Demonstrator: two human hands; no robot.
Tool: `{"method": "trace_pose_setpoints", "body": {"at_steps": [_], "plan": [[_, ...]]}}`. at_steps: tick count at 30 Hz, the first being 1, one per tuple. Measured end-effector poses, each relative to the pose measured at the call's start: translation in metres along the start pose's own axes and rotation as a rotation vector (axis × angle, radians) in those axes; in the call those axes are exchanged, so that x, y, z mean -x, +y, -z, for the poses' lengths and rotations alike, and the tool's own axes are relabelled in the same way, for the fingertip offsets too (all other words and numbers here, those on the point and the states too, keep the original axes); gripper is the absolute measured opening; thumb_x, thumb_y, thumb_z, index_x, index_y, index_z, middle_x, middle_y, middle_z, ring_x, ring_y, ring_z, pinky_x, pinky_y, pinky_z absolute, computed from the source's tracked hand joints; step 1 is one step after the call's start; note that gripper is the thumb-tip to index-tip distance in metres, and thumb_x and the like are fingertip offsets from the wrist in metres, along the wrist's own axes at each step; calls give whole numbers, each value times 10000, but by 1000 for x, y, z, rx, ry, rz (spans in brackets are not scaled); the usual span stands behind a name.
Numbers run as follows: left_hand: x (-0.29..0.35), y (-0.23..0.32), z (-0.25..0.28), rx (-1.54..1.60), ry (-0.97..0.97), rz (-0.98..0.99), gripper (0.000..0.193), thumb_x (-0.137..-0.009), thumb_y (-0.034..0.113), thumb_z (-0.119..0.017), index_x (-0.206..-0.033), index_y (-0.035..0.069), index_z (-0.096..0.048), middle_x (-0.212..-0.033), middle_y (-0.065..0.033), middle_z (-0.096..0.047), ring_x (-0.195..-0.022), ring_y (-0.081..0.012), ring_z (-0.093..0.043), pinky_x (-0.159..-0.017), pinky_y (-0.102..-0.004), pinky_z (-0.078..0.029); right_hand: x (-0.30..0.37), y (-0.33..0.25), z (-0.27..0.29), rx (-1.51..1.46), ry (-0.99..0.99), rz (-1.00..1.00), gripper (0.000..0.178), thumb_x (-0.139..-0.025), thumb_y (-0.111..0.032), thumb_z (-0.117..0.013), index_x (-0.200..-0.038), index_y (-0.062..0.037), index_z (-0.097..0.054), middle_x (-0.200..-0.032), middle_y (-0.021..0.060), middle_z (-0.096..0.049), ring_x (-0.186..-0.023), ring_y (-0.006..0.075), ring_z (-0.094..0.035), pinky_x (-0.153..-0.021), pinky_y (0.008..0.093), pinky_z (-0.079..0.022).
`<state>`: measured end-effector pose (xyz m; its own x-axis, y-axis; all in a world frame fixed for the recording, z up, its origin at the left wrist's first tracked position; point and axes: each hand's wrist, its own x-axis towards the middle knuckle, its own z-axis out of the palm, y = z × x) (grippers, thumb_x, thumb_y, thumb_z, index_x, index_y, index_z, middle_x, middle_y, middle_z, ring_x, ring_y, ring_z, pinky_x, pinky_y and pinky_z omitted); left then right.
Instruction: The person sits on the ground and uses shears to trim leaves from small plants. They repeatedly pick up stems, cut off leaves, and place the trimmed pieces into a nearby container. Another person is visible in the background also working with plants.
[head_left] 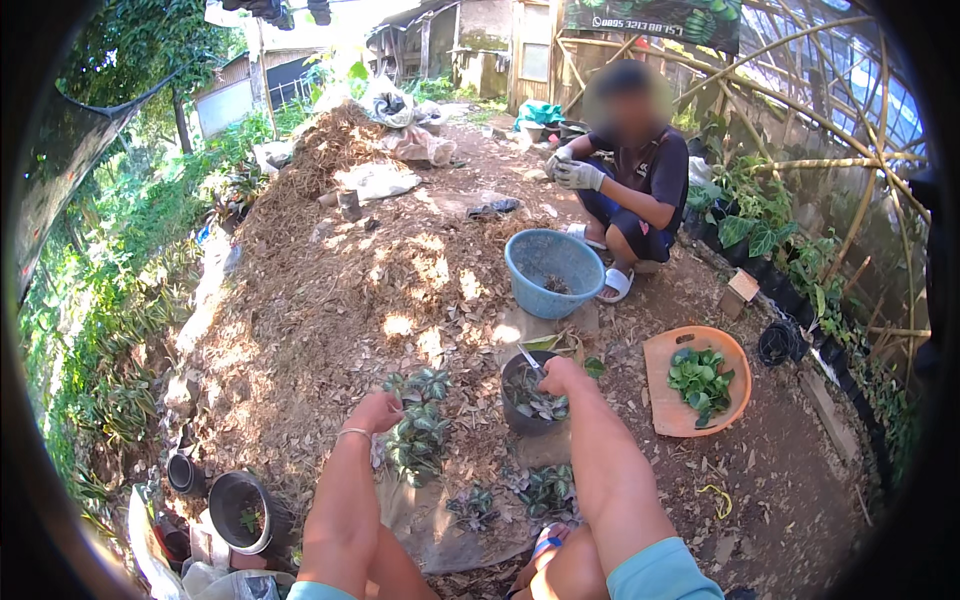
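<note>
Right hand [562, 377] sits over the black pot [527, 400], fingers closed on a thin metal tool [529, 357] whose blade points up and away; the pot stands on the ground just ahead of the person's knees, leafy cuttings inside. Left hand [377, 410] is curled loosely, resting on the patterned-leaf plants [418, 432] left of the pot, though whether it grips them I cannot tell. Beyond, a blue basin [553, 271]; to the right, an orange tray [668, 412] of green leaves. A gloved person [630, 175] crouches opposite.
</note>
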<state>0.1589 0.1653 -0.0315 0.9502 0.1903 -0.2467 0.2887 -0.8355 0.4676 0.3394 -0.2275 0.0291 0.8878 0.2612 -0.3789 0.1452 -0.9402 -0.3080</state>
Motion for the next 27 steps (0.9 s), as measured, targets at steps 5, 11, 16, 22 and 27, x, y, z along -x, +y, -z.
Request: {"method": "trace_pose_setpoints", "body": {"at_steps": [5, 11, 16, 22, 27], "plan": [[-5, -14, -2, -97, -91, 10, 384, -865, 316, -797, -1170, 85, -765, -1107, -141, -777, -1032, -289, -740, -914, -390, -579, -9, 12, -6, 7, -3, -14, 427, -747, -322, -822, -1135, -150, -776, -1122, 125, -767, -1067, 300, -722, -931, 412, -562], [3, -30, 2, -72, -180, 78, 391, -868, 333, -797, -1184, 103, -767, -1128, -131, -777, -1037, -264, -739, -930, -387, -572, -4, 15, 0, -24, -36, 0, 427, -767, -283, -799, -1148, -93, -770, -1155, 170, -751, -1090, 338, -714, -946, 423, -561], [8, -42, 4, -60, -224, 167, 409, -883, 377, -780, -1224, 153, -761, -1194, -133, -760, -1060, -266, -729, -943, -388, -563, -6, 18, 0, -25, -93, 4, 427, -798, -279, -799, -1158, -50, -770, -1208, 187, -738, -1137, 345, -704, -967, 426, -556], [21, -46, 13, -37, -264, 177, 468, -907, 468, -760, -1265, 166, -745, -1187, -110, -763, -1065, -242, -718, -954, -382, -554, -7, 21, 5, -64, -143, -43, 404, -795, -269, -804, -1130, -45, -783, -1196, 172, -748, -1130, 331, -710, -957, 417, -559], [39, -36, 34, -110, -260, 205, 488, -933, 474, -736, -1304, 156, -724, -1245, -94, -748, -1149, -240, -690, -1011, -378, -528, 17, 18, 24, -66, -95, 12, 380, -785, -263, -795, -1087, -33, -793, -1174, 170, -755, -1104, 333, -717, -933, 413, -566]]}}
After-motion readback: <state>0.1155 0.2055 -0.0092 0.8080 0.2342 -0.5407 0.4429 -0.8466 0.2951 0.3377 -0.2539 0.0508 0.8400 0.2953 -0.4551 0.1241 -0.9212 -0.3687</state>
